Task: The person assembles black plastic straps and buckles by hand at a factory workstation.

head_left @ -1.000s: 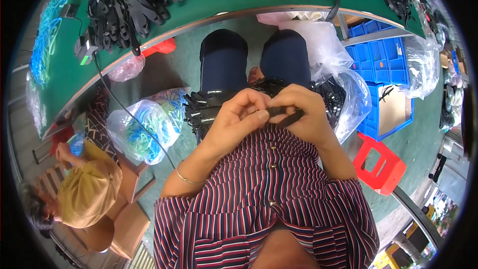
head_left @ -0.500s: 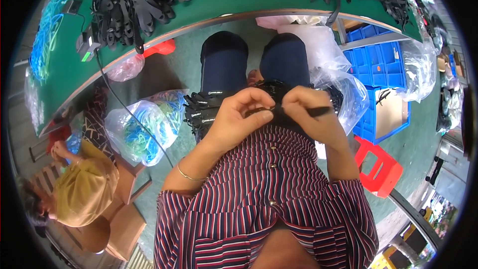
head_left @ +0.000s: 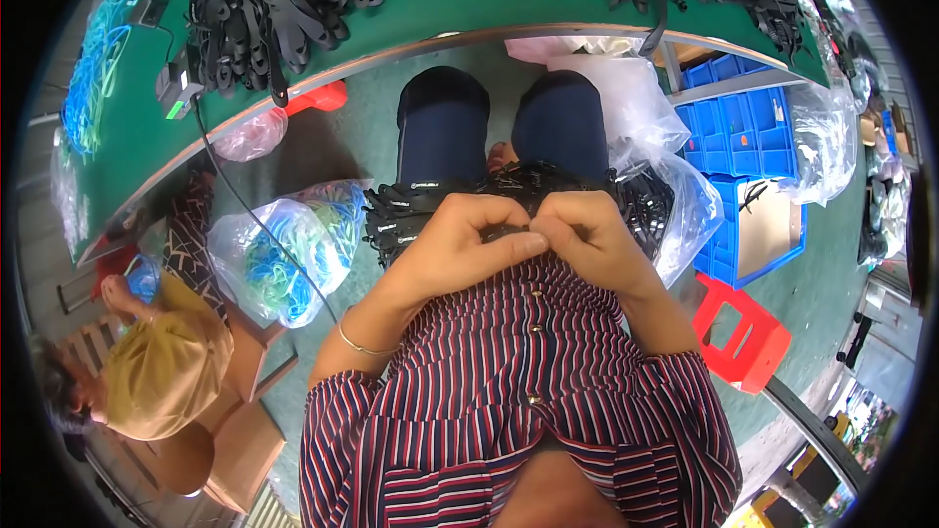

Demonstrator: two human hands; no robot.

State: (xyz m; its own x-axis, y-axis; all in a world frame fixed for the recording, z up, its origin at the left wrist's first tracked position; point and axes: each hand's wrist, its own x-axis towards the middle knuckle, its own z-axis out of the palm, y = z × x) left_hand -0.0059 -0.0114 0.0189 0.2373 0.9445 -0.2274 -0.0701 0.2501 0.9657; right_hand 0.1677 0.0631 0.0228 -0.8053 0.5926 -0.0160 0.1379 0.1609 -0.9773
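Note:
Above my lap, my left hand [head_left: 479, 240] and my right hand [head_left: 585, 235] meet, thumbs and forefingers pinched together. A small dark piece shows between the left fingers; it looks like part of a black strap, mostly hidden by both hands. Across my thighs lies a bundle of black straps [head_left: 401, 215] with pale print, sticking out to the left of my left hand. More thin black straps [head_left: 644, 205] lie beyond my right hand, partly against clear plastic.
The green table [head_left: 469, 0] ahead carries heaps of black straps [head_left: 264, 15] and blue-green cords [head_left: 98, 59]. A cable [head_left: 259, 220] hangs at left, near a bag of cords [head_left: 279, 259]. Blue crates [head_left: 738, 132] and a red stool [head_left: 743, 332] stand right. Another person [head_left: 161, 362] sits left.
My right hand has come down and inward against the left. The black strap end that stuck out from it is now out of sight. My left hand has shifted slightly nearer me.

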